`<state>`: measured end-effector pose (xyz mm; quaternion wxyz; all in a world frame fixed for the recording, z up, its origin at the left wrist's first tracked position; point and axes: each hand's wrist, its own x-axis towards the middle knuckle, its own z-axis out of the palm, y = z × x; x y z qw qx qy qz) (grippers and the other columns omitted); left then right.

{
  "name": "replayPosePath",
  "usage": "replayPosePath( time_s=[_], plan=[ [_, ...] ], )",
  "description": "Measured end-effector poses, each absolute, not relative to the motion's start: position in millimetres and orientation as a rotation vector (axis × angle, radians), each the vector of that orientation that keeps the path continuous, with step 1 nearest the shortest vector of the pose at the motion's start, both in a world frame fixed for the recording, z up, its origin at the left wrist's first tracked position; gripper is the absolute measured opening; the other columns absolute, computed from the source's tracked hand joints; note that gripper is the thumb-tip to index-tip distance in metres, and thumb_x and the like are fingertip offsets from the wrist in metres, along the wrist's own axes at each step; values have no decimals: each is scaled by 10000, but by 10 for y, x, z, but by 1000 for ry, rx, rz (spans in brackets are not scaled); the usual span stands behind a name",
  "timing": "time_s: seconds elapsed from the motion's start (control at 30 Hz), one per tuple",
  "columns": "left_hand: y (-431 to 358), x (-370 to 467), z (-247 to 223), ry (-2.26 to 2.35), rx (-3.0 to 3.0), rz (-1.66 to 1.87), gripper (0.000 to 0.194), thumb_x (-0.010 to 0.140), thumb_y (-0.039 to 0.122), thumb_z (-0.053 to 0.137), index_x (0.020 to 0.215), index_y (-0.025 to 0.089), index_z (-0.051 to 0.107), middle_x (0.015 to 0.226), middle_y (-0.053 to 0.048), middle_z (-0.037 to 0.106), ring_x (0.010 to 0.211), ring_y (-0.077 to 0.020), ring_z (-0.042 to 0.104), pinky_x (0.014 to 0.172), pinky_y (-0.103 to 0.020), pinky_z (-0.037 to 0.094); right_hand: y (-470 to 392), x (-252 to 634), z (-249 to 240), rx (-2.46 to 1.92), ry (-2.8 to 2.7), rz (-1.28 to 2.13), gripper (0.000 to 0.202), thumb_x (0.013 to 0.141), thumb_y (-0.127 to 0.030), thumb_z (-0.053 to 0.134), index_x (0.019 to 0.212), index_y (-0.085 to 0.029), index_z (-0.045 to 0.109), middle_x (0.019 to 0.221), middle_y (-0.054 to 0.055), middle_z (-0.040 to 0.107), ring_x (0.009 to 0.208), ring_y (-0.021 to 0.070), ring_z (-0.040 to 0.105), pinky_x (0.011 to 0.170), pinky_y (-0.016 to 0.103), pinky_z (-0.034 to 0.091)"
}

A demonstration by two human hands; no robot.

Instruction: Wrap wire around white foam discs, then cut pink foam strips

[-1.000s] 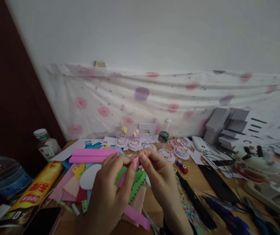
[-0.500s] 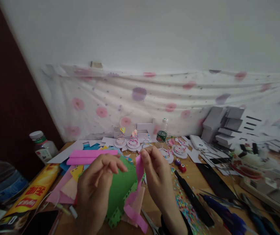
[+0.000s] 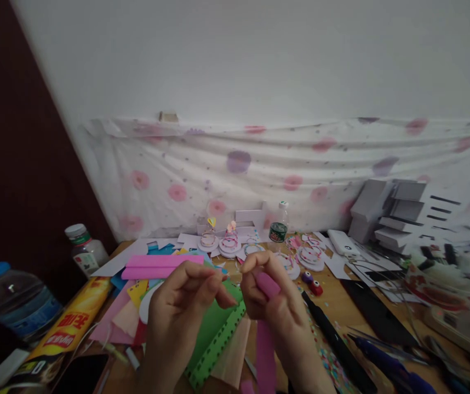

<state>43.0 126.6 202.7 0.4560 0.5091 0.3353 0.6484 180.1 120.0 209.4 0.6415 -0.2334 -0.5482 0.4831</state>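
My right hand (image 3: pixel 278 309) is closed around a pink paper strip (image 3: pixel 265 350). One end of the strip shows folded over between thumb and fingers, and the rest hangs down below the palm. To its left, my left hand (image 3: pixel 189 306) is raised with loosely bent fingers; nothing shows in it. Its fingertips are close to my right hand but apart from it. Beneath both hands lie a green sheet (image 3: pixel 208 328) with a dark-spotted green border strip (image 3: pixel 222 334) and a peach-coloured sheet (image 3: pixel 233 355). Scissors are mostly hidden behind the strip.
Folded pink paper (image 3: pixel 161 266) and coloured sheets lie left. Small decorated white discs (image 3: pixel 229 244) and a small bottle (image 3: pixel 278 224) stand at the back. On the right are a black stick-like tool (image 3: pixel 337 339), a blue glue gun (image 3: pixel 387 364), a dark phone-like slab (image 3: pixel 377 312) and cables.
The strip, held by its end before, is now bent over inside my right hand and hangs straighter. My left hand has moved right, its fingers more bent. The view has shifted slightly.
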Motion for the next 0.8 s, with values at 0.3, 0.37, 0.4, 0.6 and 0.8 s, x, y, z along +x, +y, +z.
replayPosePath(
  time_s=[0.3,0.37,0.4,0.6,0.8],
  plan=[
    [1215,542,2079,953,1271,1689,214,752,342,845,693,219,680,649,54,668,642,-104,628,596,-169,515,1211,1738,2123,-702,-1220,967,139,805,-375,801,751,-254,757,516,-81,332,493,114,291,491,268,237],
    [1218,557,2064,976,1333,1689,187,777,308,824,701,216,681,661,49,672,645,-108,630,601,-178,517,1218,1709,2102,-670,-1151,1010,150,786,-353,812,713,-239,746,516,-69,392,498,111,314,492,259,256],
    [1221,561,2051,977,1361,1691,176,790,301,813,707,216,682,675,44,684,654,-112,639,617,-186,524,1225,1701,2094,-632,-1104,1054,166,773,-349,817,698,-228,733,519,-64,419,492,105,315,483,250,257],
    [1272,548,1979,869,1311,1636,235,850,415,750,745,216,680,645,5,722,780,-197,729,653,-258,576,1348,1827,2114,-469,-854,1316,362,779,-411,793,626,-207,535,481,-128,218,430,61,96,390,205,107],
    [1274,541,2008,839,1261,1673,246,901,322,689,1138,263,716,1012,-23,802,994,-196,732,901,-302,563,1408,1862,2113,-563,-1012,1213,582,869,-564,665,534,-230,326,490,-112,229,423,62,121,389,227,119]
  ],
)
